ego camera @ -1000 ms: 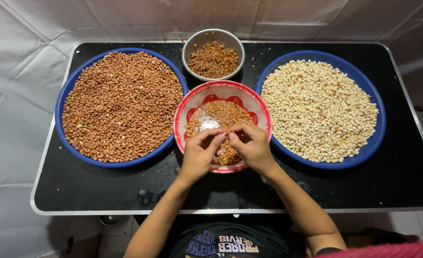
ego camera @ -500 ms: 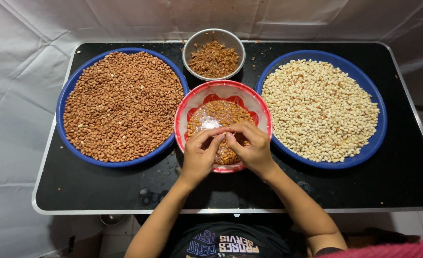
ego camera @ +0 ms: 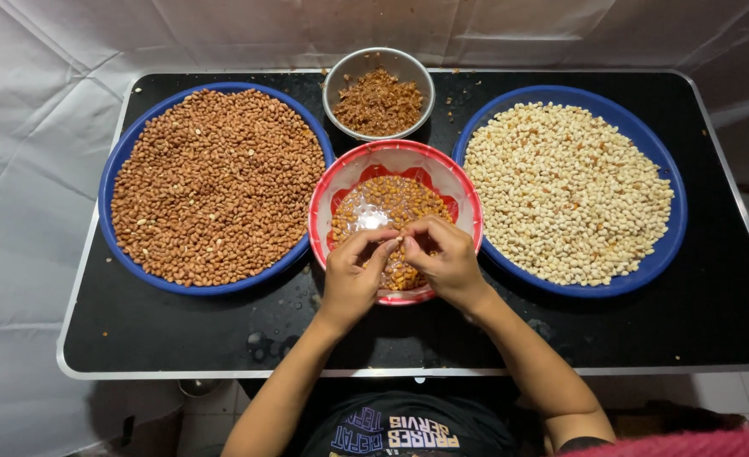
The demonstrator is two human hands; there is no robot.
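Observation:
My left hand point(ego camera: 353, 275) and my right hand point(ego camera: 444, 258) meet fingertip to fingertip over the near side of a red and white bowl point(ego camera: 463, 190) of wet peanuts in water. Both pinch one small peanut point(ego camera: 398, 241) between them. To the left lies a wide blue tray point(ego camera: 116, 165) heaped with brown unpeeled peanuts point(ego camera: 214, 182). Right of the bowl, a second blue tray point(ego camera: 674, 220) carries pale peeled peanuts point(ego camera: 565, 190). A small metal bowl point(ego camera: 340, 72) of brown skins stands behind the red bowl.
Everything rests on a black table point(ego camera: 645, 338) with a metal rim, water drops on it near the front. White cloth point(ego camera: 19, 211) hangs behind and beside the table. My dark shirt point(ego camera: 400, 427) shows at the bottom edge.
My fingertips have shifted slightly while working on the peanut. Both hands stay over the same spot of the red bowl.

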